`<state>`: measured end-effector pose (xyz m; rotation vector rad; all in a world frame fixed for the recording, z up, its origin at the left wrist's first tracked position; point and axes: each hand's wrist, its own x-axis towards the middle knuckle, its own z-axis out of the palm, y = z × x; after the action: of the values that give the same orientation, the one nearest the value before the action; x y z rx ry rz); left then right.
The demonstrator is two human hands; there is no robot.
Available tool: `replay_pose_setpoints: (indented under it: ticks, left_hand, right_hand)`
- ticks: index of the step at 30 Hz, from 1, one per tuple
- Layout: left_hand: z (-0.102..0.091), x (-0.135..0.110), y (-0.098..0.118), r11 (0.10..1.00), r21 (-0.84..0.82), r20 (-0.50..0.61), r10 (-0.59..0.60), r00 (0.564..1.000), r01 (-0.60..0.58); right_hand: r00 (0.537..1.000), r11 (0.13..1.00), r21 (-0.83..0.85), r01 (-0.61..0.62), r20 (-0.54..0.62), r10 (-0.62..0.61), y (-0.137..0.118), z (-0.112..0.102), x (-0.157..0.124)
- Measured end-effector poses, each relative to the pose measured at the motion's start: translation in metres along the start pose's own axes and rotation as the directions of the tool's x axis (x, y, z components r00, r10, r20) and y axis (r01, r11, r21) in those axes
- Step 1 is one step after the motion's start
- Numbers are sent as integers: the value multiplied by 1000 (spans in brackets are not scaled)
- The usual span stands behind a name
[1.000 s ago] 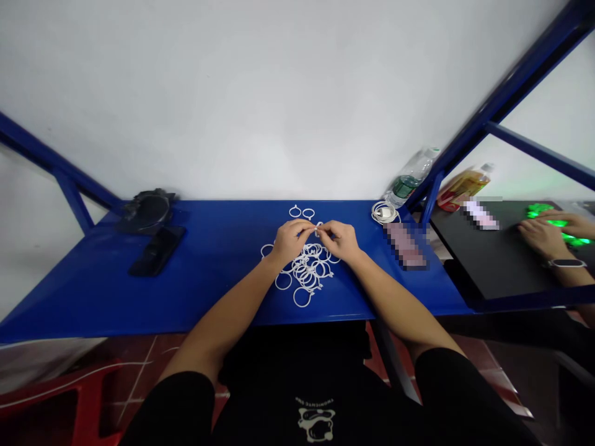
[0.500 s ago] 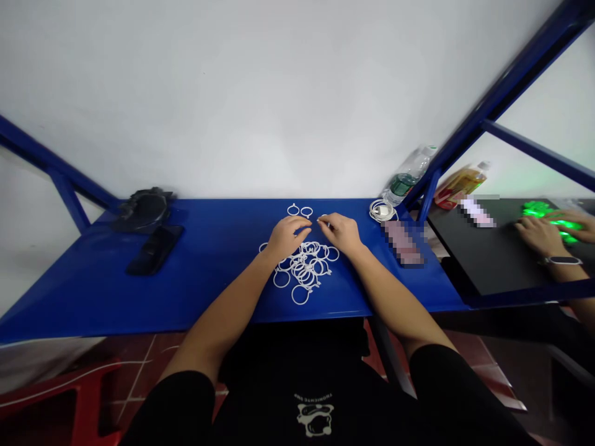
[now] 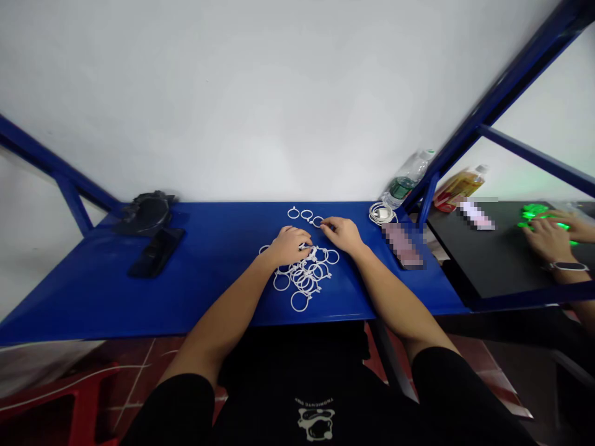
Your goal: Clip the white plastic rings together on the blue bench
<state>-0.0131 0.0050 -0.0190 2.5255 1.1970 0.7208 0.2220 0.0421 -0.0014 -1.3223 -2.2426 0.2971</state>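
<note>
Several white plastic rings with small eyelet clips lie in a loose pile on the blue table. Over the pile's far left side, my left hand curls its fingers and thumb about a white ring, only partly visible between them. Beyond the pile, my right hand has its thumb and fingertips together at the edge of another white ring. That ring rests at the right end of a short row, beside a middle ring and a left ring.
A black bundle and a black case-like object lie left. At right are a coiled white cable with charger, a water bottle and a blurred phone-like object. Another person's hands handle green-lit items at a black table.
My left hand has moved back toward me, down onto the pile. My right hand stays near the row, where the third ring now shows more fully.
</note>
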Motion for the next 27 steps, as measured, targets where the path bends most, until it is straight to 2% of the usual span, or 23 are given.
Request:
replay_pose_setpoints:
  ticks: [4,8,14,17,20,23,27]
  left_hand:
    - [1,1,2,999,-16,-15,41,999,-41]
    - [0,1,1,999,-17,-37,43,998,-44]
    - [-1,-1,-1,999,37,19,36,999,-37]
    - [-1,0,-1,999,33,4,42,999,-42]
    - [-3,1,-1,999,20,-50,37,998,-36]
    - [-7,3,-1,1000,-25,-142,-19,990,16]
    - [-9,5,-1,987,-140,-283,-112,953,75]
  right_hand:
    - [990,997,-50,64,128,-58,4,8,3]
    - [989,996,-13,89,123,-87,5,11,3]
    - [991,993,65,101,77,-106,3,9,0]
    - [991,987,121,110,59,-117,-1,8,-1]
    - [988,972,193,135,53,-147,-5,5,-3]
    - [984,948,274,159,39,-176,-9,3,-5]
    - [974,930,299,215,6,-227,-13,5,-6]
